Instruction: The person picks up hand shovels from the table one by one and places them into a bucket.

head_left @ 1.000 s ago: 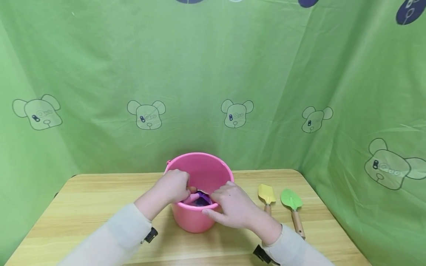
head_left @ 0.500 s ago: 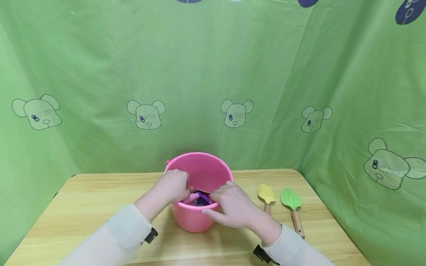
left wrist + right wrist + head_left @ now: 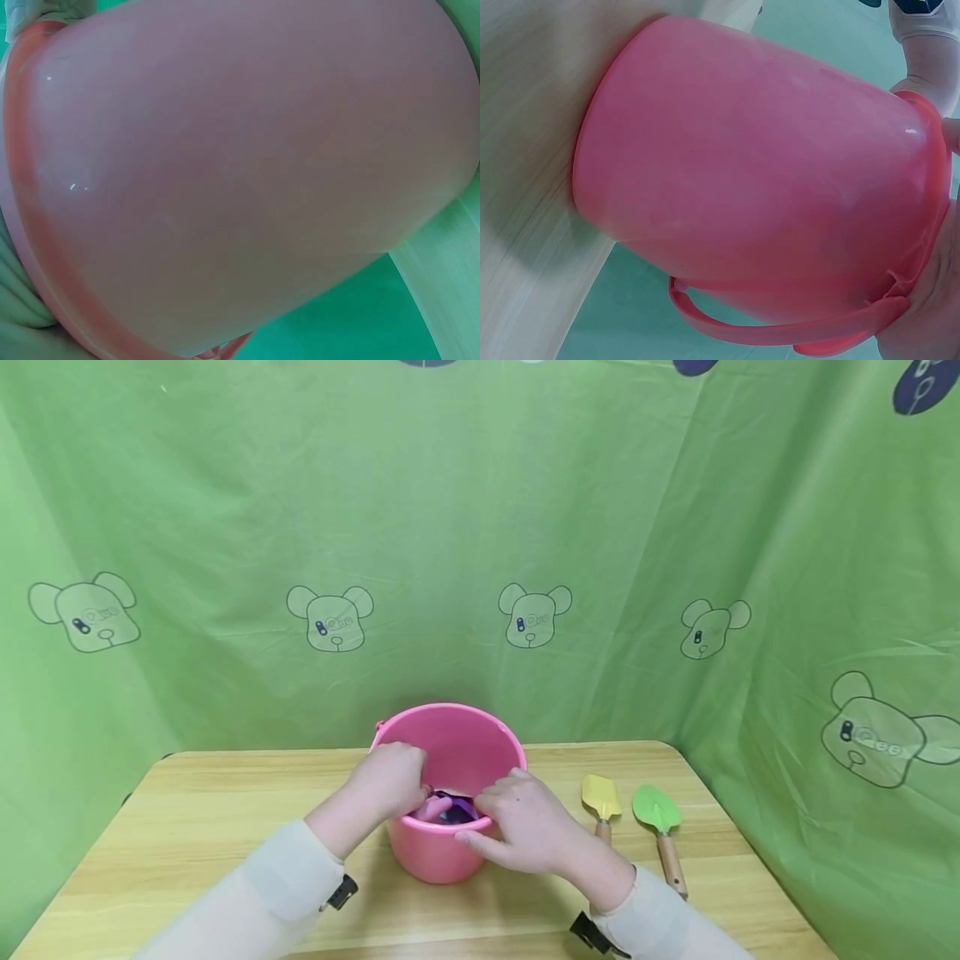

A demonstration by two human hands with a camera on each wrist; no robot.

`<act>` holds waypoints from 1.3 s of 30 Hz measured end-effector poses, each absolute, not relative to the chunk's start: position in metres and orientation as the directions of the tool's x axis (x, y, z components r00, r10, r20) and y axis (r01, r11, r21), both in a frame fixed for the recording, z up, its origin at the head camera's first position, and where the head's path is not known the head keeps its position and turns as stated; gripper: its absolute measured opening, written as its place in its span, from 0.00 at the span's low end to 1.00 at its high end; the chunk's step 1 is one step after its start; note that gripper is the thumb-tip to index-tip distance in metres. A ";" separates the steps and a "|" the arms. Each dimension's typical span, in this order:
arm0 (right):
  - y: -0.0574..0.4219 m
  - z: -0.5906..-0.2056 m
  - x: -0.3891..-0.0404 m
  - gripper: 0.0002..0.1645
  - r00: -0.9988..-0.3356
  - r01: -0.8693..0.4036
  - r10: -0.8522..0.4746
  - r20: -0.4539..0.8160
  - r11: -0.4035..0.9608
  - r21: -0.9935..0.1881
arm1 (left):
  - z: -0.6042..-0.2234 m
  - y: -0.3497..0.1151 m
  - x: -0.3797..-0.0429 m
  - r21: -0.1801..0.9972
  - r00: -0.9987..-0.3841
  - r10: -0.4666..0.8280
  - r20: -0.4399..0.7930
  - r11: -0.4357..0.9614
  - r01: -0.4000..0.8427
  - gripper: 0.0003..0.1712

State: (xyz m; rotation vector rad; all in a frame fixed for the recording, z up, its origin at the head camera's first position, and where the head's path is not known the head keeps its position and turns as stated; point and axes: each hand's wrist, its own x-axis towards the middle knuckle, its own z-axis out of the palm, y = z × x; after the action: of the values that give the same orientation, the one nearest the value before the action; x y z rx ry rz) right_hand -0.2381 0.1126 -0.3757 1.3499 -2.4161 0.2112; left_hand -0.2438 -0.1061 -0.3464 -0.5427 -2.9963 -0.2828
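A pink plastic bucket [image 3: 438, 856] stands upright on the table, its side filling the left wrist view. My left hand [image 3: 393, 777] reaches over the rim into it with bent fingers, mostly hidden; I cannot tell what they hold. A light pink piece [image 3: 432, 810] lies by those fingers, and purple and dark things [image 3: 459, 812] show deeper in the bucket. My right hand [image 3: 525, 822] grips the right front rim, fingers over the inside and thumb along the outside. In the right wrist view, the bucket's handle [image 3: 780, 334] hangs down by that hand [image 3: 922, 315].
To the right of the bucket lie a yellow toy shovel [image 3: 601, 797] and a green toy trowel [image 3: 657, 810], both with wooden handles. The wooden table [image 3: 225, 827] is surrounded by green cloth [image 3: 427, 527] with bear-head prints.
My left hand's fingertips have sunk slightly inside the bucket, and less of them shows. The pink piece beside them has shifted a little. My right hand and the bucket stay put.
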 end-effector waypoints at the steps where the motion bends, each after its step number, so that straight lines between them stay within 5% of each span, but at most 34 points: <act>1: 0.113 -0.376 -0.238 0.26 -0.474 -0.847 -0.792 0.385 0.530 0.047 | -0.346 -0.106 -0.244 0.165 -0.934 0.339 0.114 0.921 0.354 0.11; 24: 0.113 -0.375 -0.238 0.26 -0.459 -0.851 -0.794 0.399 0.521 0.058 | -0.349 -0.107 -0.245 0.201 -0.937 0.328 0.117 0.917 0.346 0.08; 39: 0.113 -0.374 -0.237 0.26 -0.474 -0.844 -0.791 0.388 0.533 0.055 | -0.361 -0.112 -0.235 0.386 -0.911 0.203 0.358 0.856 0.343 0.04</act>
State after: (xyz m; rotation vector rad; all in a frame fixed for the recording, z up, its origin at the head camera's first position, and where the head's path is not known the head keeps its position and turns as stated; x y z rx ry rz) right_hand -0.2368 0.1128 -0.3737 1.3454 -2.4080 0.2029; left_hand -0.2347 -0.1121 -0.3608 -0.4116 -2.7264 -0.6491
